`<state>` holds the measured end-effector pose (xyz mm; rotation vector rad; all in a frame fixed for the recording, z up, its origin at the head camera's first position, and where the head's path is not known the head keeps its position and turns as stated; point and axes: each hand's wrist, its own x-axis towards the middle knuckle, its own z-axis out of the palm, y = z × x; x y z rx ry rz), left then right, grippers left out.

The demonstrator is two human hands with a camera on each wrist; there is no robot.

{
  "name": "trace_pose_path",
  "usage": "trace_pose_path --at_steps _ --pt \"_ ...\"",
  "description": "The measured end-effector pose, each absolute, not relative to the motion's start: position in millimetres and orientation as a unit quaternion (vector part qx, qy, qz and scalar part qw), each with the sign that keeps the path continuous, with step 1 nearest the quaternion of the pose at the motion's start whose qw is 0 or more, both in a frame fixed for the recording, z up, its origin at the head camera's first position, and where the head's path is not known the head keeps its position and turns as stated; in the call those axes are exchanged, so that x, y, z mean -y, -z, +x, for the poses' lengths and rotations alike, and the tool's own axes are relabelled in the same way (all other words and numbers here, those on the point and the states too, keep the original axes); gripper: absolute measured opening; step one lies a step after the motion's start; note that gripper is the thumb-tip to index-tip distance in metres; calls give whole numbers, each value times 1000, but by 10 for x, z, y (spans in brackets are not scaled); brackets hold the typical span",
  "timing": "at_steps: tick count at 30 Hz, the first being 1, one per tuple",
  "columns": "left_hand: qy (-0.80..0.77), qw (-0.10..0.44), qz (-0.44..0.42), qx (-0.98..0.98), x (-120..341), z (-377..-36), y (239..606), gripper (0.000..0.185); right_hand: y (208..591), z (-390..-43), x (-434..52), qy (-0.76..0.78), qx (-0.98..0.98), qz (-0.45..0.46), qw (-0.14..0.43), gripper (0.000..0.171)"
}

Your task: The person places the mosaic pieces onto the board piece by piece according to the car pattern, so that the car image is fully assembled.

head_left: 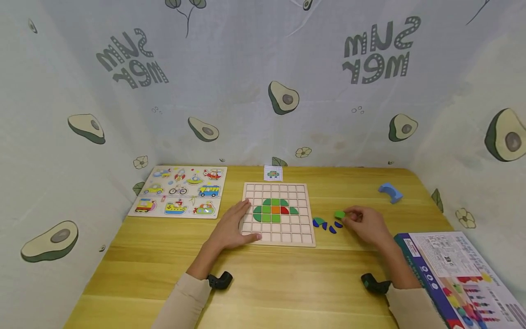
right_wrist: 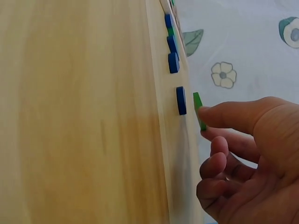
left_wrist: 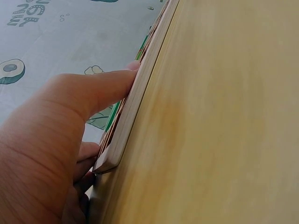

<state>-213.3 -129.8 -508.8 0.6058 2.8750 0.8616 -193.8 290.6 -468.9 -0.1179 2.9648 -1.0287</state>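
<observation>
Your left hand (head_left: 235, 225) lies flat on the lower left corner of the square wooden grid board (head_left: 277, 237), with fingers straight and spread a little; in the left wrist view the thumb presses along the board's edge (left_wrist: 122, 135). On the board the green, orange and red tiles (head_left: 274, 210) fill some middle cells. Your right hand (head_left: 365, 223) pinches a small flat green tile (head_left: 339, 214) between thumb and fingertips, and holds it just above the yellow wooden table (head_left: 287, 283), at the right of the board. Just beside it the loose blue and green pieces (head_left: 326, 224) lie on the table. A small pattern card (head_left: 273, 173) lies behind the board, a vehicle puzzle board (head_left: 179, 191) at far left, a blue arch block (head_left: 391, 192) at far right.
</observation>
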Motion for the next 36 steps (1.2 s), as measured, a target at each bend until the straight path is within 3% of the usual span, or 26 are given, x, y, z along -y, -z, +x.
trace_pose_path --at_steps 21,36 --pt "-285 38 199 -937 1312 -2137 5104 109 4664 -2038 -2369 355 -932 -67 3 31" --pt "-276 38 199 -940 1311 -2152 5118 111 4716 -2122 -2010 376 -922 -86 35 27"
